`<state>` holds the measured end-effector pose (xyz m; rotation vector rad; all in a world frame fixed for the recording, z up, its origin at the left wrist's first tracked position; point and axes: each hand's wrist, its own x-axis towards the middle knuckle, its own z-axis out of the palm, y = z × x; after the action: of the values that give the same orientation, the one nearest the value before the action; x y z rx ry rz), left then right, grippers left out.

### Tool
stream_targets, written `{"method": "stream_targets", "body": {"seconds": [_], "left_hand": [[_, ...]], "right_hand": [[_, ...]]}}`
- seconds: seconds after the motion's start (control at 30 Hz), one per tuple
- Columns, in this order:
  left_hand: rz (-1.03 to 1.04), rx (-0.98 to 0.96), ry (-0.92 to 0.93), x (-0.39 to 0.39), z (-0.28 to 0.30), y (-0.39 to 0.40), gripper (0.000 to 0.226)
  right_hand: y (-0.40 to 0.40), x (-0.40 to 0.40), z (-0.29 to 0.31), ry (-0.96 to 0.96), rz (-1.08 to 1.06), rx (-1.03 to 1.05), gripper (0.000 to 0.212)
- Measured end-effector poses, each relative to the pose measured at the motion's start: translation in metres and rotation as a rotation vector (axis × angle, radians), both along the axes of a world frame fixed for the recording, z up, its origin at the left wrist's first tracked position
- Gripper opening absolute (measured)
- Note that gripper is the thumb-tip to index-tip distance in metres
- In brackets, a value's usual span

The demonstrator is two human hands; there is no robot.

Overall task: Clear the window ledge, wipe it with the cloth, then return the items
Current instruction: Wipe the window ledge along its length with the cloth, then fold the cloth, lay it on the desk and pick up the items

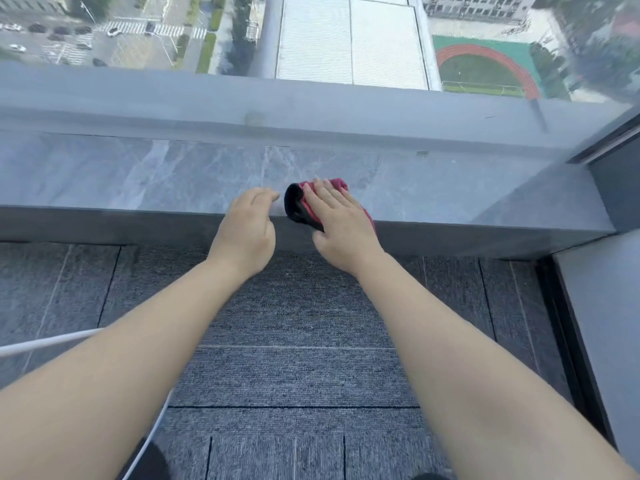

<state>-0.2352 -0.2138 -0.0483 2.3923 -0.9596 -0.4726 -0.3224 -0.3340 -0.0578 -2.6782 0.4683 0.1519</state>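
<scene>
A grey marble window ledge point(156, 174) runs across the view below a large window. A folded red cloth with a black edge point(300, 206) lies on the ledge near its front edge. My right hand point(341, 225) lies flat on top of the cloth, fingers stretched forward, pressing it down. My left hand point(247, 230) rests just left of the cloth at the ledge's front edge, fingers loosely curled, holding nothing. No other items are on the visible part of the ledge.
The window glass point(346, 46) rises right behind the ledge. A dark frame and wall panel point(609, 188) close off the right end. Grey carpet tiles point(294, 358) cover the floor below. A white cable point(52, 342) crosses under my left arm.
</scene>
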Motion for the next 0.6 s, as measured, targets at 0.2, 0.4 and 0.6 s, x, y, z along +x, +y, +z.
{"method": "stream_targets", "body": {"seconds": [0.2, 0.4, 0.6], "left_hand": [[0.224, -0.076, 0.108, 0.002, 0.036, 0.021, 0.036], [0.499, -0.188, 0.52, -0.004, 0.141, 0.05, 0.032], [0.58, -0.523, 1.136, -0.001, 0.335, 0.066, 0.04]], "right_hand": [[0.039, -0.007, 0.039, -0.148, -0.186, 0.478, 0.036], [0.057, 0.009, 0.163, -0.298, -0.782, 1.152, 0.031], [0.072, 0.038, 0.354, -0.214, -0.768, 1.526, 0.006]]}}
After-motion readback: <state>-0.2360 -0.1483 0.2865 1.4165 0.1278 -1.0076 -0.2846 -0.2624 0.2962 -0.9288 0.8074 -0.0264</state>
